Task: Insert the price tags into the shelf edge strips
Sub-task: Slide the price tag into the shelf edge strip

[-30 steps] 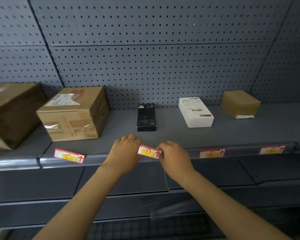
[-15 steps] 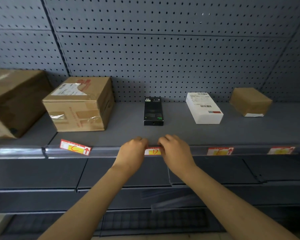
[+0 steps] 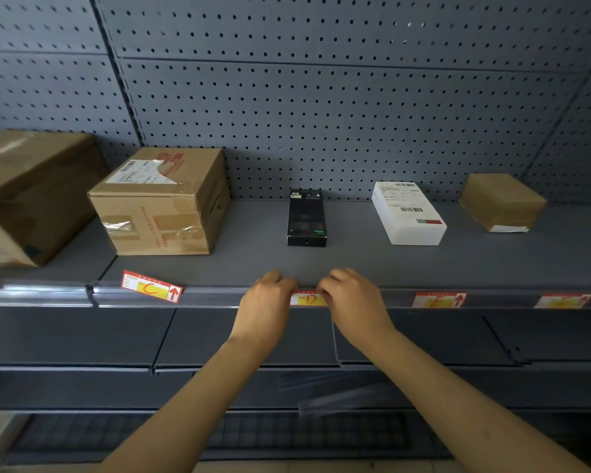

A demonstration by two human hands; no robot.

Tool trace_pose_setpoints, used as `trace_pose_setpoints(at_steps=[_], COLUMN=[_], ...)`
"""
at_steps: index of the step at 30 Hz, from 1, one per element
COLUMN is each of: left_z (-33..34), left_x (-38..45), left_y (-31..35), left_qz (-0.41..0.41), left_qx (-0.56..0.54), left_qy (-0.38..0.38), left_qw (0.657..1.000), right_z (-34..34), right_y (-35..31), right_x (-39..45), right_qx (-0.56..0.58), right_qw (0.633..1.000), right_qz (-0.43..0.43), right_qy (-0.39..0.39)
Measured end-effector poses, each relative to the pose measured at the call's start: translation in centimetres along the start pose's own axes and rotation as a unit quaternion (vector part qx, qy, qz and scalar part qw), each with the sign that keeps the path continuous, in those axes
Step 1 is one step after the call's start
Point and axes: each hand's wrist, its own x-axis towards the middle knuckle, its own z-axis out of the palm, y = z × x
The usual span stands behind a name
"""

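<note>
Both hands grip the D price tag (image 3: 307, 299) with curled fingers, seating it in the edge strip (image 3: 219, 297). The left hand (image 3: 265, 303) holds its left end, the right hand (image 3: 352, 302) its right end.

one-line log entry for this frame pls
step: seating red-and-yellow "D" price tag | strip: grey shelf edge strip | left hand: on tag | right hand: on tag

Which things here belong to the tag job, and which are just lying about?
Job:
D tag, held by left hand and right hand
edge strip
C tag, loose and tilted
E tag

Lying about:
cardboard box
black box
white box
brown parcel
</note>
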Motion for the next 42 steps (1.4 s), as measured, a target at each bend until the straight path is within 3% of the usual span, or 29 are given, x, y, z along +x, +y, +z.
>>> trace_pose_setpoints(at_steps=[12,18,28,34,42], left_z=[0.2,-0.4,-7.8,-11.2,-12.1], left_x=[-0.2,-2.1,-5.4,-4.9,-3.6], left_y=[0.6,-1.2,-11.0,-18.1,-23.3], left_qz=[0.009,0.054,-0.035,-0.064,0.007], left_qx=[0.062,0.076,0.121,0.107,0.012], left_qy=[-0.037,-0.039,0.031,0.029,0.005], left_qw=[0.997,0.995,0.992,0.992,1.0], right_z=[0.0,0.4,3.1,4.9,6.9], right_y=[0.1,-2.2,-10.5,-17.2,-22.9], right_x=[-0.6,-2.1,0.1,4.4,7.1], right_qx=[-0.018,0.059,0.167,0.19,0.156], right_qw=[1.0,0.996,0.983,0.981,0.982], right_qz=[0.004,-0.032,-0.076,-0.013,0.073], right_qy=[-0.009,0.064,0.029,0.043,0.072])
